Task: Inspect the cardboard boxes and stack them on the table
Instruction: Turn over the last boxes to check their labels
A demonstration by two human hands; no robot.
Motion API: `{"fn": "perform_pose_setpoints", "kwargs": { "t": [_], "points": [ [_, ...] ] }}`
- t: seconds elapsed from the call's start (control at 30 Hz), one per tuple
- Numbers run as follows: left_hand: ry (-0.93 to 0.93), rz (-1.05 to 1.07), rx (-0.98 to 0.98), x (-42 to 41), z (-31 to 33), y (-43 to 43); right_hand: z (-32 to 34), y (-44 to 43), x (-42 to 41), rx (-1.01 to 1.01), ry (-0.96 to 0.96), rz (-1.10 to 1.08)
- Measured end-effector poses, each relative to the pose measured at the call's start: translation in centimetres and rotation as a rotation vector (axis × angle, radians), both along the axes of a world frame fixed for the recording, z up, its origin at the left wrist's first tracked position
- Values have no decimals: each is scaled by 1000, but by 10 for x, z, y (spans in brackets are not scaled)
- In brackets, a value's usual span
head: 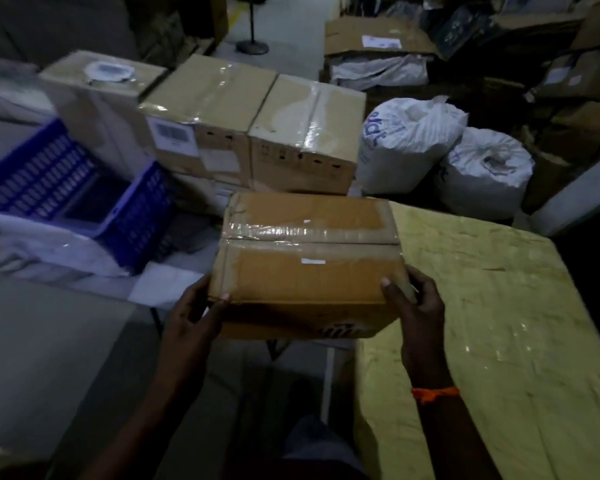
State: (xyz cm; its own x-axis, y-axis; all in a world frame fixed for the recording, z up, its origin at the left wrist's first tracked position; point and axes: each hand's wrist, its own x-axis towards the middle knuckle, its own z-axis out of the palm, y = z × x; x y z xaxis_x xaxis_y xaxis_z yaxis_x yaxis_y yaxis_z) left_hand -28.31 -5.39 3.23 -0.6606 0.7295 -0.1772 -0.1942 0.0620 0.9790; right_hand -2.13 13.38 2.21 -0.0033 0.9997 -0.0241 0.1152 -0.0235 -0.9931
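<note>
I hold a taped brown cardboard box (pixel 309 258) in the air between both hands, at the left edge of the table with the yellow cloth (pixel 492 306). My left hand (pixel 191 317) grips its near left corner, thumb on top. My right hand (pixel 416 306) grips the near right corner, thumb on the top face. An orange band circles my right wrist. Three more taped boxes stand in a row behind: a left box (pixel 97 98), a middle box (pixel 205 112) and a right box (pixel 305 133).
A blue plastic crate (pixel 84 195) lies to the left on white wrapping. Two stuffed white sacks (pixel 406 140) (pixel 489 171) sit on the floor beyond the table. Open cartons and clutter (pixel 378 43) fill the back right. Grey floor lies below my arms.
</note>
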Motion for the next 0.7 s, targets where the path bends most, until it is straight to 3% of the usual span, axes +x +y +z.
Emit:
{"fn": "perform_pose_setpoints", "kwargs": {
  "t": [0.17, 0.33, 0.5, 0.6, 0.7],
  "points": [
    [-61, 213, -34, -32, -35, -56, -37, -38, -53, -106, -2, 214],
    [-23, 258, -114, -34, -46, -68, -55, -27, -78, -71, -135, 290],
    [145, 180, -294, -18, -51, -68, -52, 15, -88, 36, -350, 393],
    [302, 166, -427, -22, -43, -64, -43, 40, -91, -24, -326, 493],
    [401, 207, -403, -43, -15, -42, -39, 56, -90, -81, -304, 582]
  ]
}}
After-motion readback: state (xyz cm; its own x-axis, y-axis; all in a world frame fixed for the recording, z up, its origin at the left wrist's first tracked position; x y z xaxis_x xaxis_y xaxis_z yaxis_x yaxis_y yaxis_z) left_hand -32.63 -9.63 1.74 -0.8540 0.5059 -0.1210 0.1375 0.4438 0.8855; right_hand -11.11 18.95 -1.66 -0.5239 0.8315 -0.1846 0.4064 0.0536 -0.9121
